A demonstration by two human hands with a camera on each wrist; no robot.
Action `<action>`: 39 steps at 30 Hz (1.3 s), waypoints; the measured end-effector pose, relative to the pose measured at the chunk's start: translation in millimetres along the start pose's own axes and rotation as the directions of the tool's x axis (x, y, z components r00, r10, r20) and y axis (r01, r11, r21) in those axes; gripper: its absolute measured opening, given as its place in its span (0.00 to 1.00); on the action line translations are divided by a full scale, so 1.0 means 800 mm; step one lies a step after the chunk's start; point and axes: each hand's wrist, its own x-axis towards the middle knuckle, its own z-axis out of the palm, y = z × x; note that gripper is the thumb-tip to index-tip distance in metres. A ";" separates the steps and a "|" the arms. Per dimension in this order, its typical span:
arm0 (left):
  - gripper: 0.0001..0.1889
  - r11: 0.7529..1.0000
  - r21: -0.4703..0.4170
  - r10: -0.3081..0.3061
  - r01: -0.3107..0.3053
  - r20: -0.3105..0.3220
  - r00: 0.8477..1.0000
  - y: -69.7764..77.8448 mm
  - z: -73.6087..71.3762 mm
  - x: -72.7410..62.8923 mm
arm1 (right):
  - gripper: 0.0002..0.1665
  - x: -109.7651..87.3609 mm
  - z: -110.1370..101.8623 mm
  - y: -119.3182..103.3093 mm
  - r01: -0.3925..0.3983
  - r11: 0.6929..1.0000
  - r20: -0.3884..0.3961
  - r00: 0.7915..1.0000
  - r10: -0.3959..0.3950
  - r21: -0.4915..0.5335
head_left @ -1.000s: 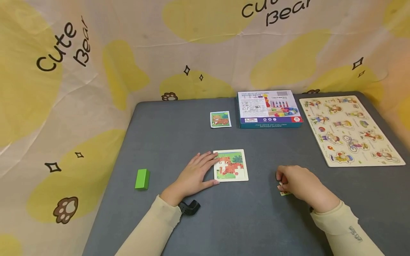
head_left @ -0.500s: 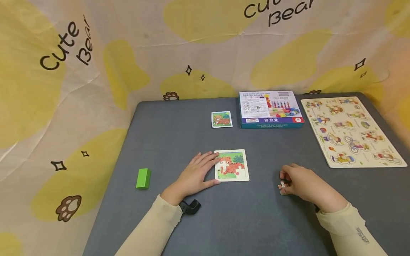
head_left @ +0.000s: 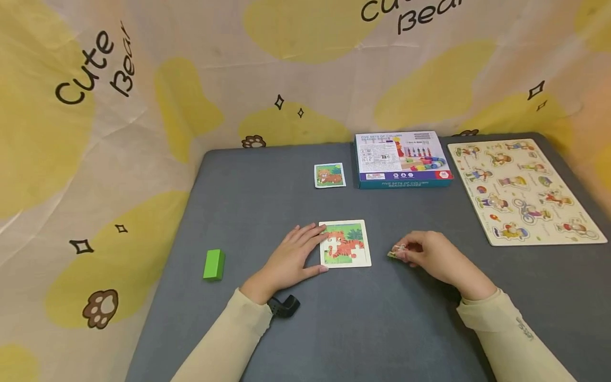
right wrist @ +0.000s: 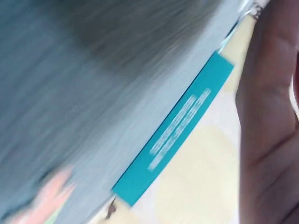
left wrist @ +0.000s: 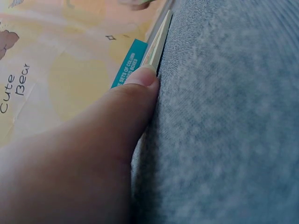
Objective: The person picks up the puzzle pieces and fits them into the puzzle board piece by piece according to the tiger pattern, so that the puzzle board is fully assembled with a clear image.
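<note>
A square jigsaw puzzle (head_left: 345, 248) with a tiger picture lies on the grey table, pale gaps showing at its left and lower right. My left hand (head_left: 286, 261) rests at the puzzle's left side, fingertips over the border and thumb at the lower left corner. In the left wrist view, my thumb touches the edge of the puzzle (left wrist: 162, 39). My right hand (head_left: 436, 260), to the right of the puzzle, pinches a small printed puzzle piece (head_left: 395, 254) between thumb and fingers. The right wrist view is blurred and shows only part of this hand (right wrist: 268, 121).
Behind the puzzle lies a small tiger picture card (head_left: 329, 175), beside a flat box (head_left: 406, 183) with a teal side. A large wooden picture board (head_left: 520, 196) lies at the right. On the left stands a green block (head_left: 213, 265). Printed cloth (head_left: 305, 69) hangs behind the table.
My right hand has lifted the puzzle piece and carried it left, closer to the puzzle. The left hand stays at the puzzle's edge.
</note>
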 end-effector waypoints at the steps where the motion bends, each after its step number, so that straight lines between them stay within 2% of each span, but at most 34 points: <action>1: 0.42 1.000 0.001 -0.004 0.004 -0.001 1.000 0.000 0.000 0.000 | 0.05 0.005 0.000 -0.004 -0.007 1.000 -0.013 1.000 0.007 0.021; 5: 0.43 1.000 -0.003 -0.010 0.010 0.003 1.000 0.000 -0.002 0.001 | 0.09 0.025 0.004 -0.019 -0.013 0.995 -0.051 0.999 0.018 0.095; 9: 0.43 1.000 0.005 -0.007 0.007 0.015 1.000 -0.001 -0.002 0.002 | 0.10 0.038 0.012 -0.028 0.012 0.988 -0.080 0.997 0.000 0.152; 16: 0.43 1.000 0.007 -0.010 0.010 0.010 1.000 0.000 -0.003 0.003 | 0.08 0.060 0.023 -0.041 0.125 0.988 -0.058 0.991 -0.120 0.095; 25: 0.43 1.000 0.002 -0.027 0.027 0.020 0.999 0.004 -0.004 0.001 | 0.10 0.077 0.044 -0.055 0.101 0.986 -0.018 0.995 -0.100 0.134; 32: 0.42 1.000 0.007 -0.017 0.017 0.012 1.000 0.006 -0.007 -0.001 | 0.05 0.092 0.060 -0.071 0.135 0.986 0.020 0.990 -0.138 0.099; 35: 0.42 1.000 0.008 -0.014 0.013 0.005 1.000 0.005 -0.006 -0.001 | 0.03 0.098 0.065 -0.078 0.125 0.990 0.038 0.991 -0.128 0.068; 39: 0.42 1.000 0.013 -0.003 0.003 -0.008 1.000 0.003 -0.005 -0.002 | 0.03 0.105 0.070 -0.082 0.109 0.993 0.018 0.994 -0.110 0.037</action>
